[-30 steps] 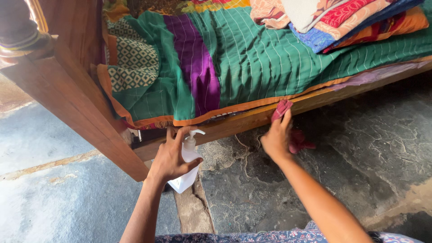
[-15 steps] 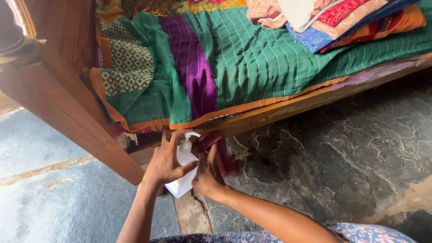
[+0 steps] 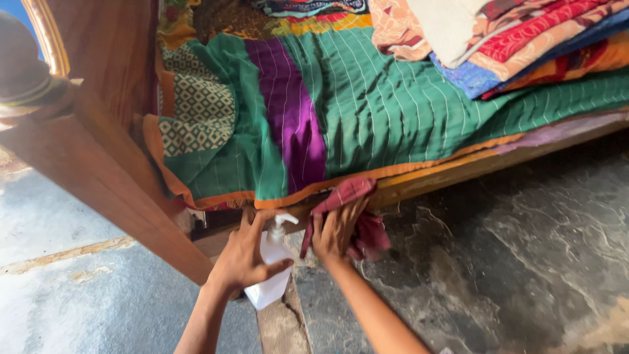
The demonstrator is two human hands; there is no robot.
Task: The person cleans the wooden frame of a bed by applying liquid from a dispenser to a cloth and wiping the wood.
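A: Take the wooden side rail of the bed as the landmark; what is each hand doing against it?

B: The right hand presses a dark red cloth flat to the face of the rail, fingers spread and grasping the cloth's bunched lower part; the cloth's top edge sits just under the orange hem of the green quilt. The left hand is just left of it, below the rail's end, wrapped around a white pump bottle, with the forefinger up near the pump head; the bottle is tilted, its base near the floor.

A: Which step would you call this?

B: Wiping the rail, I judge; the cloth is on the wood and the bottle is held ready beside it. A next move would call for the nozzle to face the cloth or the wood and for a firm press on the pump; the hanging quilt hem lies close above, so the stroke needs to stay low on the rail.

A: And the materials?

B: The rail is smooth, varnished, reddish-brown wood, as is the slanted bed post left of it; the quilt is glossy green with white stitch lines, a purple band and a patterned patch; folded cloths are stacked well above the rail. The cloth is soft and crumpled; the bottle is plain smooth plastic; the floor below the rail is rough, cracked grey stone.
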